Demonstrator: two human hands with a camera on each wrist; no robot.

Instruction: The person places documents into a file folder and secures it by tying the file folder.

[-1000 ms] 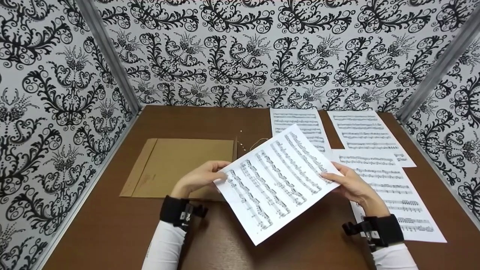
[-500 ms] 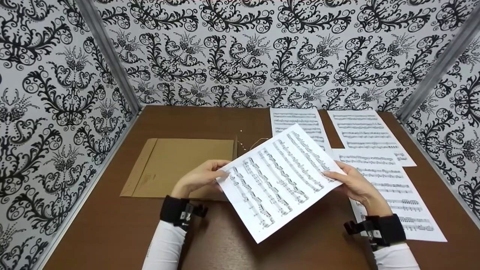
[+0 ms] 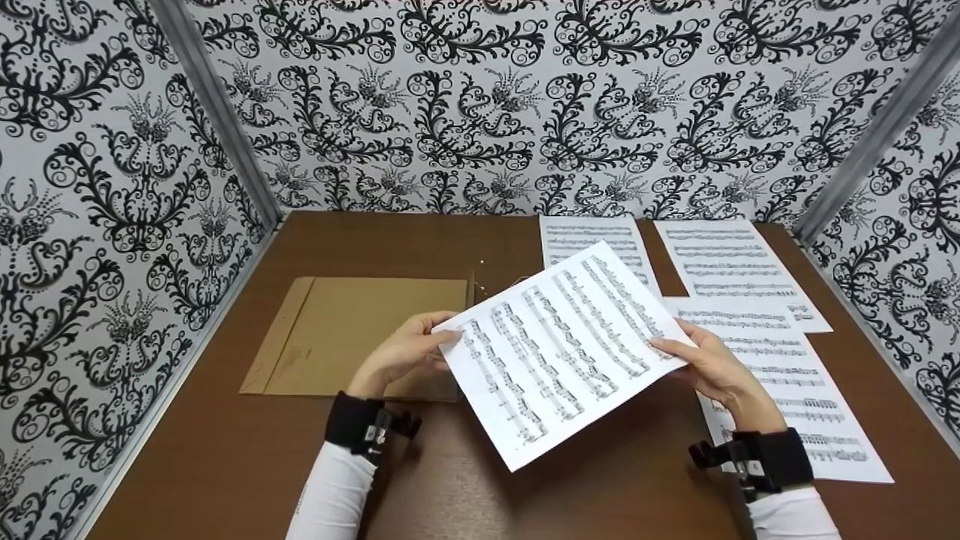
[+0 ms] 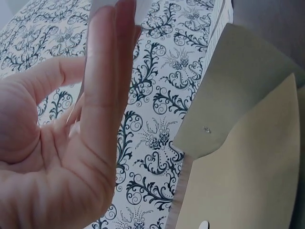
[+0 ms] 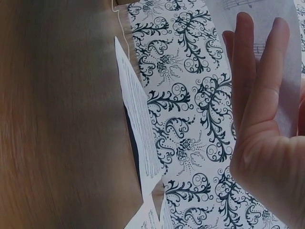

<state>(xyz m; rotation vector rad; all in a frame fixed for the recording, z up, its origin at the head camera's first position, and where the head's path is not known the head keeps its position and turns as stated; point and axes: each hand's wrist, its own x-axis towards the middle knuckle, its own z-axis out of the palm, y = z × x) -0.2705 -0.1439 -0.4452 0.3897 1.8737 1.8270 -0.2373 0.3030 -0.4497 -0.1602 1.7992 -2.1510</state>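
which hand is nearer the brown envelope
Left. The left hand is over the envelope's near right corner, pinching the left edge of the held sheet. The right hand holds the sheet's right edge, over the sheets lying on the table's right side.

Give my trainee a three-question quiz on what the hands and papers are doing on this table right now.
1. True or false: the left hand and right hand both hold one music sheet above the table.
2. How many music sheets lie flat on the table?
3. Where is the envelope? A) left of the held sheet B) on the flat sheets C) in the right hand

Key: 1 true. 2 three. 3 A.
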